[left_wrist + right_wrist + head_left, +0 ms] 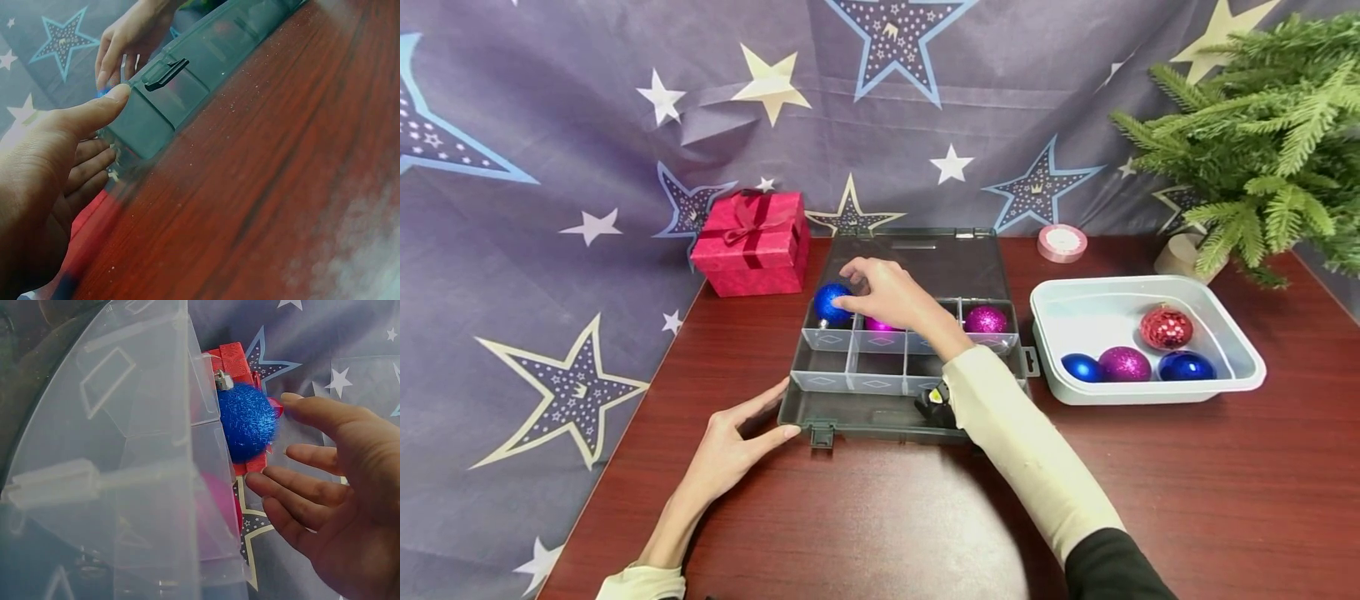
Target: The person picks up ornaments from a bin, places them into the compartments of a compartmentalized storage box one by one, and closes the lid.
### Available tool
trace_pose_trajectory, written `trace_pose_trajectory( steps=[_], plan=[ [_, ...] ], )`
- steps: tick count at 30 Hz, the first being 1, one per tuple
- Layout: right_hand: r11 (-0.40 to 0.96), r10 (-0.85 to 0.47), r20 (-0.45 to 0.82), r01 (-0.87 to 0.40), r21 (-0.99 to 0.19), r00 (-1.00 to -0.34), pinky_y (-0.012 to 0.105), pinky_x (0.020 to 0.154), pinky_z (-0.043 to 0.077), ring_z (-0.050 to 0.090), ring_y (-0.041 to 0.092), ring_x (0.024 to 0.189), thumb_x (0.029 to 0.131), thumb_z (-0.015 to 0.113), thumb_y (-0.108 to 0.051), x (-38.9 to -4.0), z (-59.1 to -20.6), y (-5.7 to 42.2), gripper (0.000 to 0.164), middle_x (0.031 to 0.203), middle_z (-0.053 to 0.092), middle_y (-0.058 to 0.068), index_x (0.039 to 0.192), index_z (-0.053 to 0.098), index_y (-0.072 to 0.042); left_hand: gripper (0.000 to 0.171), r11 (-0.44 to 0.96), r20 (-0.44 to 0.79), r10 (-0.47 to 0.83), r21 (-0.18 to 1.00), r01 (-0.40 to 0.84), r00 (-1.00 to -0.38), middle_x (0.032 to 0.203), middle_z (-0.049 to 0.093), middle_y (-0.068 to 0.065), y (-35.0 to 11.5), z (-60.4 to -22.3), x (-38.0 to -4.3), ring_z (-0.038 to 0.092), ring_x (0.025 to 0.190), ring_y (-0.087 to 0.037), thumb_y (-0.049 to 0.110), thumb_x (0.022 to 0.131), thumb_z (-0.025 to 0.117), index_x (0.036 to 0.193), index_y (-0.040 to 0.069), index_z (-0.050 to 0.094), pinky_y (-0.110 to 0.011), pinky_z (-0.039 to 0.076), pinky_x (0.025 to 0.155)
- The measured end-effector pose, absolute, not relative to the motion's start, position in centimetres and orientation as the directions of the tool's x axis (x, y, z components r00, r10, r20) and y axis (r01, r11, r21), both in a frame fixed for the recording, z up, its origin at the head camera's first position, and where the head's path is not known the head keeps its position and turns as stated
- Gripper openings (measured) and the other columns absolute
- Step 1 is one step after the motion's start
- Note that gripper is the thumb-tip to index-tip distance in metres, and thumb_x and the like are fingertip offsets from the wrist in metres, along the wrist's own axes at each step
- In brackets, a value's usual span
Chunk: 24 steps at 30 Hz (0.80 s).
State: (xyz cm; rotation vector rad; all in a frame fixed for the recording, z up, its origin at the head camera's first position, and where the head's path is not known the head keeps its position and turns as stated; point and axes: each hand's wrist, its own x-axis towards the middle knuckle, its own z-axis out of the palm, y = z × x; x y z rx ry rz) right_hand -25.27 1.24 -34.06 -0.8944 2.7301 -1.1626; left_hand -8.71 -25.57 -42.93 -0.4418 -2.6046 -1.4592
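Note:
A glittery blue Christmas ball (832, 305) sits in the back-left compartment of the open divided plastic box (880, 406). Beside it my right hand (891, 293) reaches over the back row, its thumb overlapping the ball in the head view. From the right wrist, the same blue ball (247, 422) shows with a silver cap, and the fingers lie apart from it, loosely spread. My left hand (730, 450) touches the box's front-left corner, thumb on the front edge and fingers straight along the side. Purple glitter balls (986, 320) lie in other back-row compartments, one partly hidden by my right hand.
To the right stands a white tub (1150, 392) holding blue, purple and red balls. A red gift box (752, 246) is at the back left, a pink ribbon roll (1062, 242) behind the tub. An artificial fir tree (1262, 142) overhangs the back-right corner.

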Motion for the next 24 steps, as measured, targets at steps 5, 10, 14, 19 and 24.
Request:
trace_pose_trajectory(
  steps=[5,10,14,19,24],
  plan=[
    [0.552,-0.521,0.172,-0.483,-0.680,-0.836,0.040,0.097,0.053,0.067,0.029,0.112,0.095,0.077,-0.031,-25.1,-34.1,1.7,0.046,0.123,0.069,0.019,0.131,0.067,-0.003,0.064,0.496,0.249,0.192,0.810,0.312,-0.949,0.133,0.068,0.006,-25.6,-43.0,-8.7,0.061,0.126,-0.010,0.019,0.085,0.089,0.144,0.024,0.064,-0.015,0.043,0.103],
    [0.551,-0.516,0.173,-0.480,-0.683,-0.839,0.040,0.096,0.054,0.068,0.028,0.108,0.096,0.076,-0.031,-24.8,-33.8,2.7,0.045,0.123,0.068,0.019,0.131,0.066,-0.004,0.063,0.486,0.248,0.190,0.817,0.310,-0.950,0.133,0.068,0.005,-25.5,-43.0,-8.7,0.061,0.126,-0.011,0.020,0.086,0.088,0.144,0.025,0.064,-0.015,0.042,0.104],
    [0.563,-0.506,0.173,-0.475,-0.676,-0.845,0.039,0.094,0.055,0.070,0.026,0.104,0.096,0.077,-0.031,-24.4,-33.5,3.8,0.044,0.121,0.069,0.016,0.130,0.066,-0.004,0.063,0.472,0.254,0.195,0.822,0.318,-0.947,0.133,0.068,0.004,-25.4,-43.0,-8.7,0.061,0.126,-0.009,0.018,0.086,0.088,0.144,0.023,0.064,-0.015,0.043,0.104],
    [0.572,-0.489,0.187,-0.476,-0.668,-0.852,0.039,0.094,0.055,0.071,0.025,0.103,0.095,0.077,-0.031,-23.7,-33.0,5.6,0.045,0.120,0.069,0.015,0.129,0.066,-0.003,0.064,0.463,0.259,0.199,0.825,0.324,-0.945,0.133,0.068,0.002,-25.4,-42.9,-8.8,0.061,0.125,-0.008,0.016,0.085,0.088,0.144,0.021,0.064,-0.015,0.043,0.103],
    [0.575,-0.485,0.210,-0.490,-0.655,-0.849,0.041,0.096,0.054,0.069,0.027,0.106,0.096,0.076,-0.030,-23.2,-32.4,7.8,0.045,0.121,0.069,0.016,0.130,0.066,-0.002,0.064,0.466,0.259,0.197,0.824,0.323,-0.946,0.133,0.068,0.000,-25.4,-43.0,-8.7,0.060,0.125,-0.006,0.015,0.085,0.088,0.144,0.020,0.064,-0.014,0.043,0.102]
  ],
)
